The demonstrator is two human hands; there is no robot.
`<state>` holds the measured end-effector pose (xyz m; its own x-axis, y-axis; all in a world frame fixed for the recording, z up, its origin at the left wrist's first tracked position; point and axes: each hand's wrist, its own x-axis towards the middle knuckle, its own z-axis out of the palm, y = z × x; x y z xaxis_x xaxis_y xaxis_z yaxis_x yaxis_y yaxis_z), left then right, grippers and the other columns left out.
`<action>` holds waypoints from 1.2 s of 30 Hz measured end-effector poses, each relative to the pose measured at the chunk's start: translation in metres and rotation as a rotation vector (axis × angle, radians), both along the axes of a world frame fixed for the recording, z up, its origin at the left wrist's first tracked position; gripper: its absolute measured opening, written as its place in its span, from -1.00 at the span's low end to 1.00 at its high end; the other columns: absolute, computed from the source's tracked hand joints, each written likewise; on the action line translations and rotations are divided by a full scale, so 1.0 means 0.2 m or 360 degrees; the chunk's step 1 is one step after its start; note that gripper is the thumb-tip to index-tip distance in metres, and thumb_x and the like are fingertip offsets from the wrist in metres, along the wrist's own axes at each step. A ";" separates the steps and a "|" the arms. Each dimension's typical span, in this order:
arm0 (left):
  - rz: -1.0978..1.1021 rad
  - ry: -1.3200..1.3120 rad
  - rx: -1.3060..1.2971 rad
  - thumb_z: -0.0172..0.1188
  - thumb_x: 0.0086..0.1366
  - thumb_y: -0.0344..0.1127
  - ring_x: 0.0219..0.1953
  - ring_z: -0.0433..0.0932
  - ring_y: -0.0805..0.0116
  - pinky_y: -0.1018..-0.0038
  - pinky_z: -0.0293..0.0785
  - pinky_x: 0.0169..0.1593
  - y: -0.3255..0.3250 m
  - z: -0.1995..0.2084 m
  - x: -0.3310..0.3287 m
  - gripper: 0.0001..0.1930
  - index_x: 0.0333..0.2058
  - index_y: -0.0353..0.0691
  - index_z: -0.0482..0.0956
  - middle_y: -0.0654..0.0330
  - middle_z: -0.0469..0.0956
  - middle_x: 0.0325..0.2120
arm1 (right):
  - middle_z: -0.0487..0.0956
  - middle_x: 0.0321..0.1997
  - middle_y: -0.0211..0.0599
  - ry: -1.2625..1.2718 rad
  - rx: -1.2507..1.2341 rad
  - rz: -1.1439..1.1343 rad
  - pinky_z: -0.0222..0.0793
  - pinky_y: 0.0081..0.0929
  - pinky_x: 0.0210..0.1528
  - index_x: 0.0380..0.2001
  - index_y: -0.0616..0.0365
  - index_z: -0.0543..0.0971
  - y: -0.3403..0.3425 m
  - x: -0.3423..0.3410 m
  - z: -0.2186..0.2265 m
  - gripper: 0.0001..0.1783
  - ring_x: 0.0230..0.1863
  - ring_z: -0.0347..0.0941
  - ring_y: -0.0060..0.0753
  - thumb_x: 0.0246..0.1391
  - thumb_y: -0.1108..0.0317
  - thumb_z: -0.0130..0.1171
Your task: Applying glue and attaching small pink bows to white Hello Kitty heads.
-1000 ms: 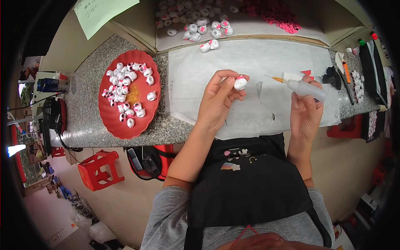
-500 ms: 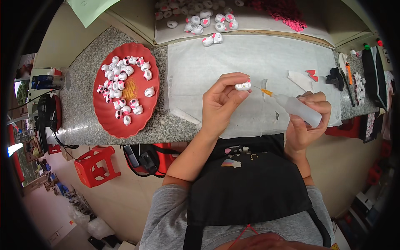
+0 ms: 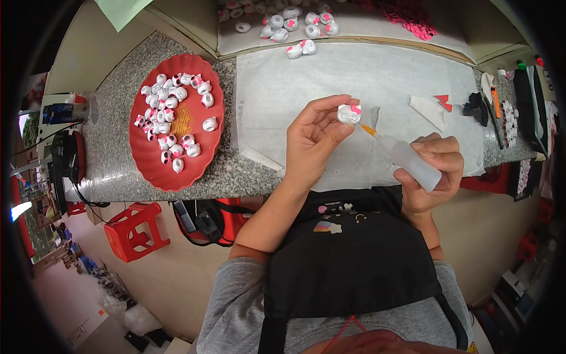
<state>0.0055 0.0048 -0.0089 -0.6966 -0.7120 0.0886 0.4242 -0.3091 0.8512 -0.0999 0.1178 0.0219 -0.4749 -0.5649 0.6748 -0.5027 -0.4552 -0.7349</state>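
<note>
Between thumb and fingertips, my left hand (image 3: 314,138) pinches a small white cat-head figurine (image 3: 349,114) with a pink bow, its front turned up. My right hand (image 3: 433,171) is wrapped round a translucent squeeze bottle (image 3: 407,160). The bottle tilts up to the left, and its orange needle tip (image 3: 368,130) points at the figurine's lower edge. Whether the needle touches the figurine is too fine to tell. Both hands are above the white sheet (image 3: 283,76) on the worktop.
A red scalloped tray (image 3: 200,156) at the left holds several similar figurines. More figurines (image 3: 280,26) and a pile of pink pieces (image 3: 407,20) lie on the shelf behind. White and red scraps (image 3: 429,112), a black cloth (image 3: 475,108) and an orange-handled tool (image 3: 495,103) are at the right.
The figurine has turned so its front with the pink bow faces up. My right hand and the bottle have shifted slightly left, bringing the needle tip close to the figurine.
</note>
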 end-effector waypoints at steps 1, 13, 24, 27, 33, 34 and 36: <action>0.0002 -0.0006 -0.0007 0.03 -0.03 -0.60 -0.22 0.38 0.38 0.50 0.32 -0.12 0.00 0.00 0.00 -0.64 -0.19 -0.37 0.27 0.03 0.36 -0.25 | 0.31 -0.40 -0.26 -0.0005 0.0001 0.0001 0.29 -0.60 -0.46 -0.43 0.14 0.34 0.00 0.00 0.00 -0.54 -0.49 0.31 -0.51 -0.52 0.52 0.32; -0.0015 -0.0035 -0.0022 0.03 -0.03 -0.61 -0.20 0.36 0.40 0.54 0.30 -0.13 0.00 0.00 0.01 -0.66 -0.20 -0.38 0.28 0.04 0.37 -0.26 | 0.31 -0.43 -0.26 -0.0007 0.0017 0.0029 0.25 -0.63 -0.52 -0.45 0.15 0.33 0.00 0.01 0.01 -0.55 -0.54 0.28 -0.52 -0.53 0.55 0.31; -0.0022 -0.0014 -0.0009 0.03 -0.03 -0.61 -0.21 0.37 0.39 0.51 0.34 -0.16 0.00 -0.01 0.00 -0.65 -0.20 -0.38 0.28 0.03 0.37 -0.26 | 0.30 -0.43 -0.28 0.0045 -0.0018 -0.0033 0.21 -0.62 -0.52 -0.44 0.14 0.34 0.01 0.00 0.00 -0.55 -0.56 0.26 -0.52 -0.52 0.55 0.31; -0.0040 -0.0025 -0.0007 0.04 -0.04 -0.61 -0.21 0.37 0.40 0.52 0.34 -0.16 0.00 0.00 0.00 -0.65 -0.20 -0.37 0.28 0.04 0.37 -0.26 | 0.30 -0.42 -0.29 0.0050 -0.0032 -0.0042 0.22 -0.61 -0.51 -0.44 0.13 0.34 0.00 0.00 0.00 -0.54 -0.56 0.27 -0.51 -0.53 0.54 0.31; -0.0067 -0.0044 -0.0009 0.04 -0.04 -0.60 -0.21 0.37 0.41 0.56 0.31 -0.15 0.01 0.01 0.00 -0.65 -0.20 -0.37 0.29 0.04 0.37 -0.25 | 0.31 -0.42 -0.28 0.0049 -0.0037 -0.0029 0.23 -0.61 -0.51 -0.44 0.13 0.34 0.00 0.00 0.00 -0.53 -0.56 0.27 -0.52 -0.54 0.55 0.32; -0.0070 -0.0041 -0.0003 0.04 -0.04 -0.60 -0.21 0.36 0.41 0.56 0.31 -0.14 0.01 0.01 0.00 -0.65 -0.20 -0.37 0.29 0.04 0.37 -0.25 | 0.31 -0.43 -0.28 0.0044 -0.0042 -0.0019 0.23 -0.62 -0.51 -0.44 0.13 0.34 0.00 0.01 0.00 -0.53 -0.56 0.27 -0.52 -0.54 0.55 0.32; -0.0072 -0.0038 0.0003 0.04 -0.04 -0.60 -0.21 0.36 0.41 0.56 0.30 -0.14 0.01 0.01 0.00 -0.65 -0.20 -0.36 0.29 0.04 0.37 -0.26 | 0.31 -0.43 -0.28 0.0041 -0.0031 -0.0009 0.23 -0.62 -0.51 -0.44 0.13 0.34 0.00 0.01 0.00 -0.53 -0.56 0.27 -0.53 -0.55 0.55 0.32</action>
<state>0.0060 0.0059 -0.0074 -0.7302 -0.6797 0.0701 0.3891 -0.3292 0.8604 -0.0984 0.1175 0.0229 -0.4603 -0.5489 0.6977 -0.5238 -0.4666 -0.7127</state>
